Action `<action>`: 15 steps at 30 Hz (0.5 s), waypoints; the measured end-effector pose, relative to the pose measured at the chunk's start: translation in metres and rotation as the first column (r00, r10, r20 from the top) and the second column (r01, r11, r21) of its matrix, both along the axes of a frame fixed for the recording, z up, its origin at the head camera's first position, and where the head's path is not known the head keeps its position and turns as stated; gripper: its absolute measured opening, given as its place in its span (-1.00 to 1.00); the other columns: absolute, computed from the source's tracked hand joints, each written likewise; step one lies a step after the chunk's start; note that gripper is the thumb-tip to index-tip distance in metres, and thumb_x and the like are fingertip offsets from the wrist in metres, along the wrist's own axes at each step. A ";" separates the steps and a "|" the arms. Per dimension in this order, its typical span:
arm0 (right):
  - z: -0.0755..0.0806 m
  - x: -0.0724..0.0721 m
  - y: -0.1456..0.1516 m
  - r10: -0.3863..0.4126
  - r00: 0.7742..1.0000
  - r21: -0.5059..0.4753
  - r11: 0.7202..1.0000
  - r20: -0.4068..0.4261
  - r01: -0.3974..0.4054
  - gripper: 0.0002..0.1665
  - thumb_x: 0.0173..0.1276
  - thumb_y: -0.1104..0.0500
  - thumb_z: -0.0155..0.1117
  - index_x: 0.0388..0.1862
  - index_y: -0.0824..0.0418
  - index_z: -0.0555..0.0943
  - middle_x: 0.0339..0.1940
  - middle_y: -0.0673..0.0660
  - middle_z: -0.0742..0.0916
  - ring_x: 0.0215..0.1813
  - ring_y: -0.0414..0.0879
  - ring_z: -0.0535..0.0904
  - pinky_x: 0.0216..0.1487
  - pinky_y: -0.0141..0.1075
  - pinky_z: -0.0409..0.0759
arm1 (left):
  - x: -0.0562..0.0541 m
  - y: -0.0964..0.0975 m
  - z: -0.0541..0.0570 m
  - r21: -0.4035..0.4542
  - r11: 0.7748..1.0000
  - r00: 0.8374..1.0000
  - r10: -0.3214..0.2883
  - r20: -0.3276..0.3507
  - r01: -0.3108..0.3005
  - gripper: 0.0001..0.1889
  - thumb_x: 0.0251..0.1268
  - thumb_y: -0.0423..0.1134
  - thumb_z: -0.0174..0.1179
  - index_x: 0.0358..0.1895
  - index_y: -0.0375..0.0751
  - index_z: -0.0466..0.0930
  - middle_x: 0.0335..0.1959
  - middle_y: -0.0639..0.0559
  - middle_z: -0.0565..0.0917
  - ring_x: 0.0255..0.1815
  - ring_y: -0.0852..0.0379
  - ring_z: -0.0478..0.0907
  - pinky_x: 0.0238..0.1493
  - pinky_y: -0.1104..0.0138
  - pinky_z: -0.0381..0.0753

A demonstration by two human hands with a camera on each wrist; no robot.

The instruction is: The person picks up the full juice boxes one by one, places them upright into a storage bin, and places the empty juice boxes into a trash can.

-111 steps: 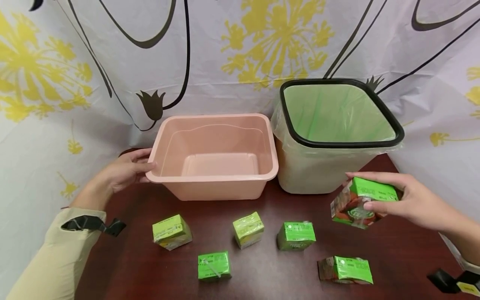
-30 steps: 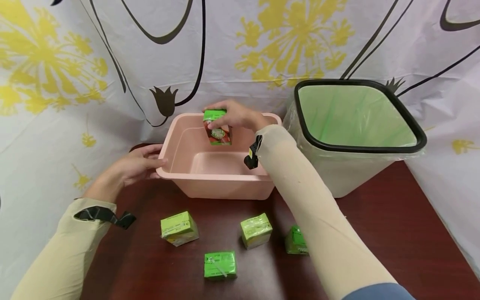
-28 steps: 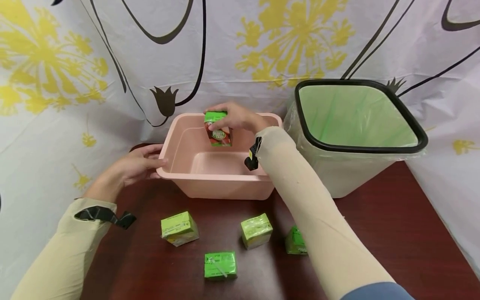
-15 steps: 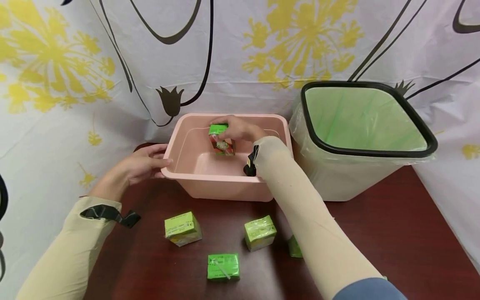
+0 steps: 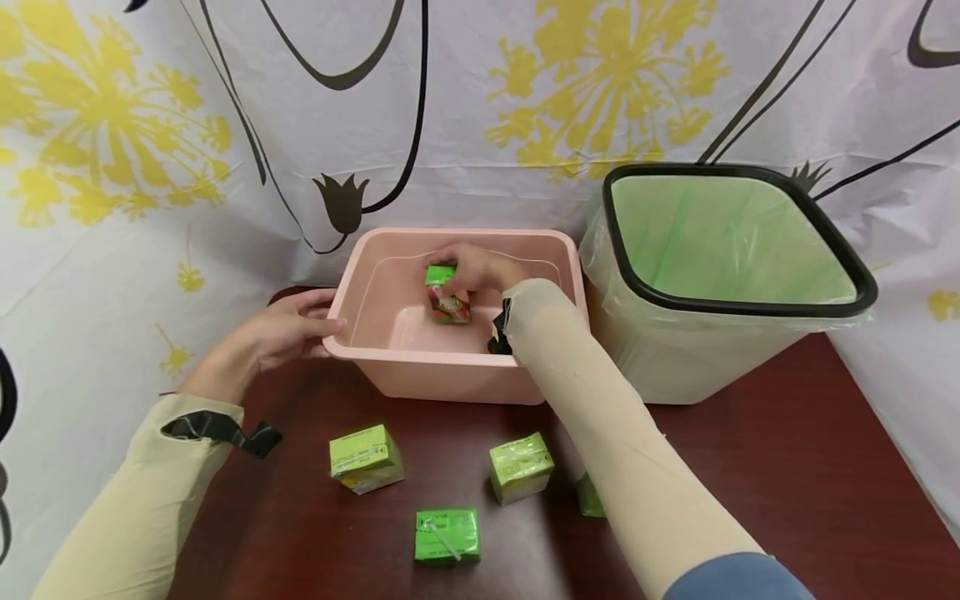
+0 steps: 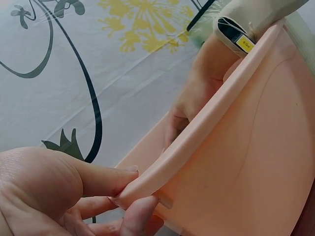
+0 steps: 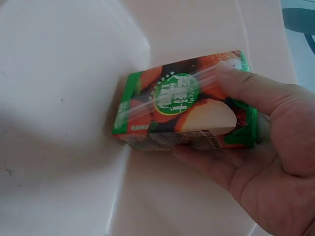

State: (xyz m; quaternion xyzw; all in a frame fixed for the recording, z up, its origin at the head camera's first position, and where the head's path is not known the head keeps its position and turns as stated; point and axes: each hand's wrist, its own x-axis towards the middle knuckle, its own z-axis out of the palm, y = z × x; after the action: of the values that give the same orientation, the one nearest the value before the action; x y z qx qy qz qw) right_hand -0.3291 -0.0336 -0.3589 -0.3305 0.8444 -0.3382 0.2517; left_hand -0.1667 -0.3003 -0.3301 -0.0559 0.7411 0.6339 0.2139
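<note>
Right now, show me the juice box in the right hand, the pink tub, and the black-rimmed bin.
Juice box [image 7: 181, 102]: right wrist view, on its printed front.
Pink tub [image 5: 450, 382]: head view, on its outer front wall.
Black-rimmed bin [image 5: 675, 358]: head view, on its outer wall.

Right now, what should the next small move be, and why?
Probably ease the red carton down and let go: the right hand grips it inside the pink tub, the carton's base at or near the tub floor, while the left hand pinches the rim.
</note>
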 end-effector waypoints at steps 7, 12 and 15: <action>-0.004 0.006 0.003 0.050 0.999 0.013 0.999 0.020 -0.050 -0.61 0.35 0.42 0.31 0.16 0.31 0.61 -0.07 0.18 0.65 -0.25 0.02 0.55 -0.17 -0.20 0.61 | 0.000 -0.002 -0.002 -0.002 1.000 1.000 -0.003 0.001 0.003 -0.28 0.54 -0.43 0.05 0.62 -0.35 -0.10 0.51 -0.44 0.18 -0.24 0.20 0.69 -0.26 0.39 0.70; 0.000 0.007 0.005 -0.015 0.998 0.039 0.999 0.067 0.013 -0.47 0.34 0.40 0.35 0.30 0.30 0.54 -0.01 0.18 0.64 -0.18 -0.06 0.52 -0.06 -0.25 0.59 | -0.001 -0.001 -0.002 0.005 1.000 1.000 -0.006 -0.003 0.006 -0.28 0.55 -0.41 0.06 0.62 -0.34 -0.09 0.49 -0.43 0.21 -0.26 0.21 0.69 -0.28 0.40 0.70; 0.007 0.008 0.005 -0.027 0.996 0.061 0.998 0.089 0.021 -0.38 0.40 0.36 0.28 0.43 0.31 0.43 0.26 0.23 0.59 0.11 -0.03 0.53 0.16 -0.28 0.53 | -0.002 0.000 0.000 0.009 1.000 1.000 -0.008 0.001 0.008 -0.28 0.56 -0.42 0.05 0.63 -0.34 -0.11 0.49 -0.44 0.21 -0.27 0.21 0.69 -0.29 0.40 0.70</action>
State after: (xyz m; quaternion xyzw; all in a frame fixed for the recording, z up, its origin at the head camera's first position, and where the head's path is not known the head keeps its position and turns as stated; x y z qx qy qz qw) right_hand -0.3215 -0.0282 -0.3517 -0.2970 0.8458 -0.3303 0.2953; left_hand -0.1682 -0.3006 -0.3306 -0.0521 0.7385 0.6363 0.2171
